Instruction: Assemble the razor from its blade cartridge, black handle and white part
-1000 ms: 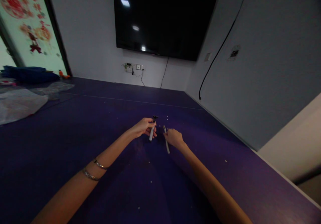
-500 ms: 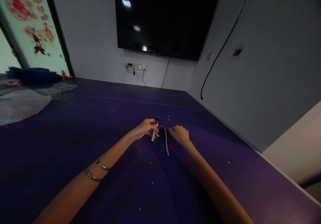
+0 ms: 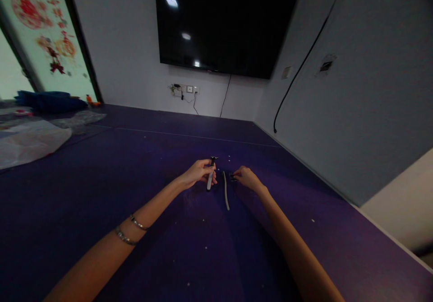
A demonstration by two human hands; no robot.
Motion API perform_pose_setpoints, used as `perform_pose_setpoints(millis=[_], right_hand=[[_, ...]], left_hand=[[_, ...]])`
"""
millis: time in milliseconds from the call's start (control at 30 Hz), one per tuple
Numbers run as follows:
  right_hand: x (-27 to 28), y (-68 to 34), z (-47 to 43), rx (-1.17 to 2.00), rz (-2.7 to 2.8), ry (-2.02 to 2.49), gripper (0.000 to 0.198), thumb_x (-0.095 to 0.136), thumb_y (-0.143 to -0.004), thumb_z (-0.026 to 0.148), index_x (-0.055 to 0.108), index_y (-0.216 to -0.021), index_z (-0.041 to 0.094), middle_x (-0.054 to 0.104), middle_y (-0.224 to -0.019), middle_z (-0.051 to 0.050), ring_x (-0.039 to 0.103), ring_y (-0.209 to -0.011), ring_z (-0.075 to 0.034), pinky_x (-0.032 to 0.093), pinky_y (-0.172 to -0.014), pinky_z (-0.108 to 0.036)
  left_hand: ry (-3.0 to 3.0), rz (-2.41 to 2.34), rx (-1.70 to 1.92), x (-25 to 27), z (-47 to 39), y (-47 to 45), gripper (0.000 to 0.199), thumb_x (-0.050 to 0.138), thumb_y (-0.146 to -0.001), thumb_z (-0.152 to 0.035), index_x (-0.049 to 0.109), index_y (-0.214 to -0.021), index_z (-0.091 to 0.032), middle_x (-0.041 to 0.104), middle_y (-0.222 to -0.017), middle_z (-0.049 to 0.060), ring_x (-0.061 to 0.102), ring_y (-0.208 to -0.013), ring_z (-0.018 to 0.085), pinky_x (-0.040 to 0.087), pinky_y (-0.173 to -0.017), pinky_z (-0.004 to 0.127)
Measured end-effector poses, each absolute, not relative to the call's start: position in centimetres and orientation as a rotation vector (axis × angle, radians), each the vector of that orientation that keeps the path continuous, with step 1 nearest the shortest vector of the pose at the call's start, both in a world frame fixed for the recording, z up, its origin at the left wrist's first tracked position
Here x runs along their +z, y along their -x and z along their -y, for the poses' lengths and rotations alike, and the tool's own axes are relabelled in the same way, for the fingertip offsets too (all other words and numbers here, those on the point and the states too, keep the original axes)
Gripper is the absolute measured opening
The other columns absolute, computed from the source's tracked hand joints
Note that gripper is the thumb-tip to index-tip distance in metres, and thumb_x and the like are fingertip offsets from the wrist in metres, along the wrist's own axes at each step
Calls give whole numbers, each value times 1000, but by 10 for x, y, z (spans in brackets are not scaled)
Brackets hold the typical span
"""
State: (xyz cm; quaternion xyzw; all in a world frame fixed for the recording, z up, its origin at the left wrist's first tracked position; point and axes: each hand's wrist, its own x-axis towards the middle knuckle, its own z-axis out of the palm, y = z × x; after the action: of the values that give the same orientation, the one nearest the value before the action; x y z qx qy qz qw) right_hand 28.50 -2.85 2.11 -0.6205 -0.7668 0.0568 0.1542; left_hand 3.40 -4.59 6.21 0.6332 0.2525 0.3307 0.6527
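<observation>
My left hand (image 3: 200,173) is closed around a slim grey-and-black tool (image 3: 210,178), held upright with a small dark crosswise head at its top. A thin, slightly curved grey strip (image 3: 226,193) lies on the purple surface (image 3: 152,248) between my two hands. To the right of that strip, my right hand (image 3: 248,178) pinches a small dark piece (image 3: 232,177) with its fingertips, low over the surface. What kind of piece it is, I cannot make out.
Small white specks are scattered about the surface. Clear plastic sheeting (image 3: 37,144) and a dark blue cloth bundle (image 3: 50,101) lie at the far left. A black cable (image 3: 297,72) hangs down the right wall, and a television (image 3: 223,22) is mounted ahead.
My right hand has shifted slightly right and turned, and the small dark piece at its fingertips now shows more clearly. My left hand still holds the tool. The view has moved slightly.
</observation>
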Motion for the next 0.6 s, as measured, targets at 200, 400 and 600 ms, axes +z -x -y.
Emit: perform_pose_setpoints(millis=[200, 400, 600], right_hand=[[20, -289, 27, 168, 2143, 1785, 20, 56, -74, 20, 70, -88, 18, 64, -97, -6, 59, -88, -15, 41, -76, -21], [29, -288, 29, 235, 2085, 1729, 21, 53, -73, 18, 71, -84, 17, 69, -83, -6, 62, -79, -16, 43, -71, -22], [44, -282, 30, 272, 2012, 1629, 29, 48, -70, 12, 71, -89, 14, 70, -81, -6, 63, -74, -16, 45, -68, -23]], left_hand=[[-1433, -580, 744, 60, 46, -35, 20, 56, -79, -31, 47, -87, -15, 59, -71, 5, 64, -63, 19, 51, -63, 37], [-1431, -619, 752, 61, 48, -35, 18, 55, -79, -30, 47, -86, -15, 60, -71, 6, 63, -62, 18, 51, -60, 35], [-1413, -635, 739, 58, 49, -37, 19, 55, -79, -29, 47, -87, -14, 60, -70, 6, 64, -61, 18, 50, -58, 33]])
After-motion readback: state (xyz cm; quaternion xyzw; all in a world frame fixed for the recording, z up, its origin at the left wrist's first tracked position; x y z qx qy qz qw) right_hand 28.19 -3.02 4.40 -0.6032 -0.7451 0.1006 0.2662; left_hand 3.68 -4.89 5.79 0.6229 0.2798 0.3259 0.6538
